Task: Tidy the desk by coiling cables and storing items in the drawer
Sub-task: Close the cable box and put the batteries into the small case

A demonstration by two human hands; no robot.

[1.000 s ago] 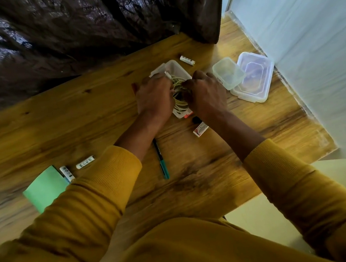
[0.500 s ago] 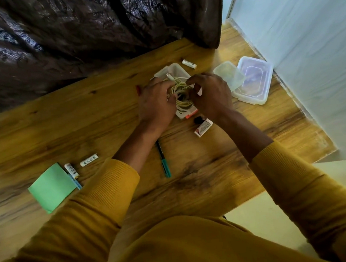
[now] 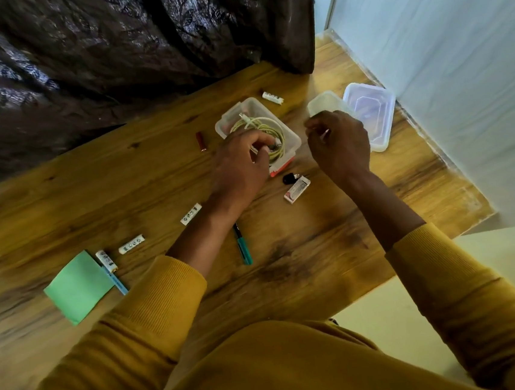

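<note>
While the left hand [image 3: 240, 165] grips the coiled cable [image 3: 270, 130] inside the box [image 3: 233, 118], the right hand [image 3: 339, 143] hovers beside it, fingers curled, seemingly empty.

White batteries [image 3: 131, 244] with dark printed marks, illegible, no readable text elsewhere

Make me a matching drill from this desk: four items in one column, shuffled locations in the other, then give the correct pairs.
Items:
1. coiled cable
2. green paper
3. teal pen
4. red battery

Locations:
A. beside the left forearm, toward the near edge of the desk
B. inside the small clear box
C. far left of the desk, by a white battery
D. just left of the clear box

Pairs: 1-B, 2-C, 3-A, 4-D
</note>
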